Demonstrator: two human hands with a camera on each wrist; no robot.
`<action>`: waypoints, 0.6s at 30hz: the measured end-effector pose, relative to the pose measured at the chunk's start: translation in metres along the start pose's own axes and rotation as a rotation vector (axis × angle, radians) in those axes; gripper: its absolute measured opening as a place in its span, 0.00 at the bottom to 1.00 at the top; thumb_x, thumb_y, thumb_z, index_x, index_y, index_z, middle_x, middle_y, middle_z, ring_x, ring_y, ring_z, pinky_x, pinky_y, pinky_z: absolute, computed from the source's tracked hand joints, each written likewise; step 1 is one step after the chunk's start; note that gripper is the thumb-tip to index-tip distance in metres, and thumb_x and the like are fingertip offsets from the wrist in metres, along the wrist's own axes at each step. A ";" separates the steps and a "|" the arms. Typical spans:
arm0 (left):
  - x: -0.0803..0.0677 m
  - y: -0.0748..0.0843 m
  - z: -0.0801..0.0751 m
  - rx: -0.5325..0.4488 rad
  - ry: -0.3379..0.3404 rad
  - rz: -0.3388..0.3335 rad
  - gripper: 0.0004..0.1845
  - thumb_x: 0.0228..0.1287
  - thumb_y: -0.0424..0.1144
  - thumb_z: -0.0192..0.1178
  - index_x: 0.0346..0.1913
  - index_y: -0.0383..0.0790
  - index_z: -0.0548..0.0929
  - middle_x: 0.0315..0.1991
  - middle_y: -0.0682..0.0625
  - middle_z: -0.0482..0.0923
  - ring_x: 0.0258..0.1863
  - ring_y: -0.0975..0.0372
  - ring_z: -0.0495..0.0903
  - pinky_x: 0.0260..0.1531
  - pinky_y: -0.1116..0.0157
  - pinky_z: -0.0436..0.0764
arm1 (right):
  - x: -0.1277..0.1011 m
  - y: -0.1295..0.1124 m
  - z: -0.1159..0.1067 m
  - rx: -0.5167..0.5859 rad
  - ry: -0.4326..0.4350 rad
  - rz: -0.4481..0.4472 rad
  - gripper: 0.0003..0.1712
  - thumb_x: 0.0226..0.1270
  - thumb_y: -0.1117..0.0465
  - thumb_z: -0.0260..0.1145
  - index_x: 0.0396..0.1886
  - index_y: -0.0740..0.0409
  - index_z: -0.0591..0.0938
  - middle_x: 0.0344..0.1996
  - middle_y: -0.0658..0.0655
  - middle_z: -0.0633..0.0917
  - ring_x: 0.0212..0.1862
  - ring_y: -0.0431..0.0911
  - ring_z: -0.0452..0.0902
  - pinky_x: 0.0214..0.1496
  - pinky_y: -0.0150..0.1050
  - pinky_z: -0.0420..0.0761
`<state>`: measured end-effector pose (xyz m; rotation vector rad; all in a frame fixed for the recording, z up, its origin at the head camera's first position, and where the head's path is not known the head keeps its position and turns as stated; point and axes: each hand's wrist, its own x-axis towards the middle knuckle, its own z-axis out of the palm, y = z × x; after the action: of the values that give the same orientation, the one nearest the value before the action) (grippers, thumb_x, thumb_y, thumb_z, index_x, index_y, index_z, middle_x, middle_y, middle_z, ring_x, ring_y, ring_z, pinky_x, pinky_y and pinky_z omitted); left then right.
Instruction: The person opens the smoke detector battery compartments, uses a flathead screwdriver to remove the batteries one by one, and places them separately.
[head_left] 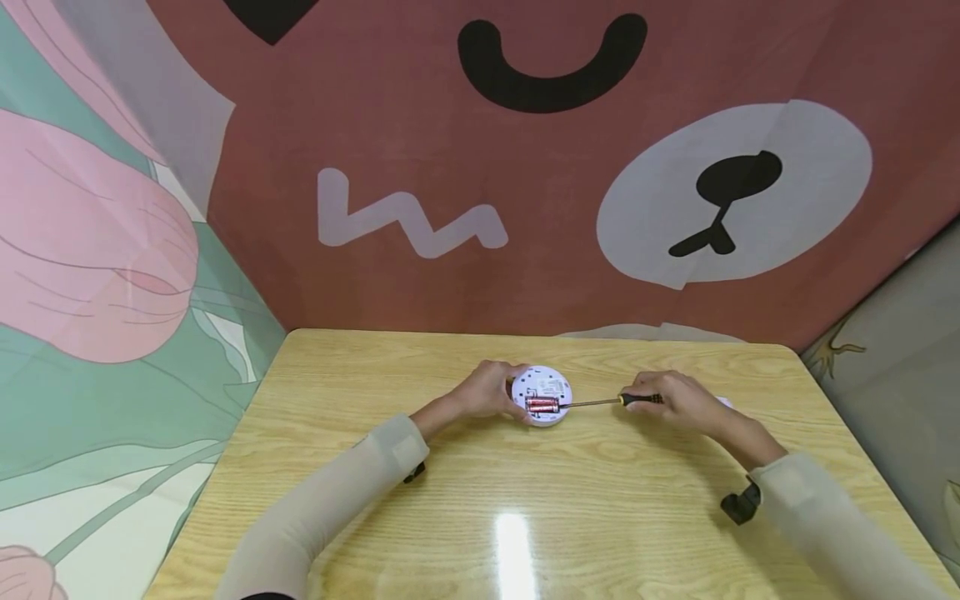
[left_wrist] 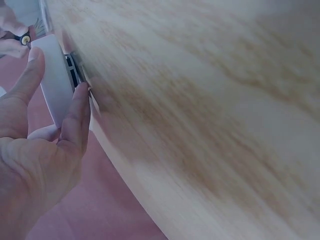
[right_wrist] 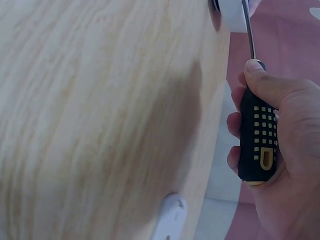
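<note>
From the head view I see my left hand [head_left: 487,389] cupped against the left rim of a round white device [head_left: 542,395] lying flat near the middle of the wooden worktop [head_left: 480,500], its fingers curled round the edge. The device's back is open, showing red batteries [head_left: 542,405] in their bay. My right hand [head_left: 678,400] grips a screwdriver [head_left: 615,402] with a black and yellow handle; the thin shaft runs left and its tip sits at the battery bay. A small white piece [head_left: 723,402] peeks out just beyond the right hand. Both sleeves are pale beige. Behind the worktop hangs a reddish cloth with a cartoon bear face [head_left: 735,192].

From the left wrist view, the left hand [left_wrist: 35,150] lies along the white side wall of the device [left_wrist: 52,85]. The thumb and a finger [left_wrist: 77,120] are fairly straight and pressed against the rim, steadying it. A dark slot shows where the device meets the worktop [left_wrist: 215,115].

From the right wrist view, the right hand [right_wrist: 280,150] wraps the screwdriver [right_wrist: 257,140] handle, fingers curled tight and the thumb laid along the top near the shaft. The shaft runs up to the device [right_wrist: 232,12] at the top edge. The white piece [right_wrist: 169,217] lies on the worktop [right_wrist: 100,120] close to the hand.
</note>
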<state>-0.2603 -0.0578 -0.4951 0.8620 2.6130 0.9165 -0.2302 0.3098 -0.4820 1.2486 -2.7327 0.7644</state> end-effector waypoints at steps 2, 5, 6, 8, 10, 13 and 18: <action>0.000 0.000 0.000 -0.002 0.000 0.003 0.54 0.48 0.50 0.86 0.76 0.34 0.73 0.53 0.46 0.88 0.39 0.69 0.80 0.44 0.70 0.79 | -0.002 0.002 0.003 0.031 0.016 -0.002 0.17 0.69 0.68 0.74 0.55 0.70 0.89 0.35 0.41 0.84 0.25 0.27 0.61 0.24 0.29 0.67; 0.000 0.000 -0.001 0.004 0.001 0.010 0.54 0.48 0.51 0.87 0.76 0.34 0.73 0.51 0.47 0.89 0.38 0.70 0.81 0.53 0.64 0.80 | -0.005 0.005 0.008 0.088 0.026 0.001 0.16 0.69 0.69 0.73 0.55 0.71 0.88 0.34 0.40 0.83 0.26 0.28 0.62 0.25 0.29 0.68; 0.000 0.000 -0.001 0.008 0.002 0.012 0.54 0.48 0.51 0.87 0.76 0.34 0.73 0.51 0.47 0.89 0.37 0.70 0.81 0.57 0.62 0.79 | -0.006 0.006 0.009 0.107 0.028 0.003 0.16 0.70 0.70 0.72 0.55 0.71 0.88 0.34 0.41 0.83 0.26 0.28 0.63 0.25 0.30 0.69; 0.000 0.000 -0.001 0.016 0.002 0.015 0.54 0.48 0.51 0.86 0.76 0.34 0.73 0.49 0.48 0.90 0.36 0.70 0.81 0.66 0.56 0.75 | -0.008 0.009 0.012 0.134 0.030 0.006 0.16 0.71 0.70 0.72 0.56 0.72 0.87 0.35 0.42 0.84 0.26 0.28 0.63 0.26 0.30 0.70; 0.000 0.000 -0.001 0.017 0.001 0.015 0.54 0.47 0.52 0.86 0.76 0.34 0.73 0.49 0.49 0.90 0.35 0.70 0.80 0.70 0.53 0.73 | -0.010 0.010 0.015 0.165 0.029 0.012 0.16 0.72 0.70 0.70 0.56 0.73 0.87 0.36 0.45 0.86 0.26 0.29 0.64 0.27 0.30 0.71; 0.000 0.000 -0.001 0.014 0.000 0.012 0.54 0.48 0.52 0.86 0.76 0.33 0.72 0.49 0.48 0.90 0.36 0.70 0.80 0.75 0.50 0.67 | -0.012 0.013 0.018 0.197 0.036 0.019 0.16 0.73 0.70 0.70 0.57 0.74 0.86 0.37 0.49 0.88 0.27 0.29 0.67 0.27 0.30 0.72; 0.000 0.001 -0.001 0.000 -0.003 0.004 0.54 0.48 0.51 0.86 0.76 0.33 0.72 0.52 0.47 0.89 0.38 0.68 0.82 0.75 0.51 0.67 | -0.013 0.014 0.023 0.273 0.040 0.038 0.17 0.73 0.72 0.69 0.58 0.75 0.85 0.38 0.53 0.88 0.28 0.32 0.70 0.28 0.31 0.73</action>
<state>-0.2603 -0.0585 -0.4936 0.8681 2.6098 0.9149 -0.2276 0.3167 -0.5111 1.2104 -2.6962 1.1855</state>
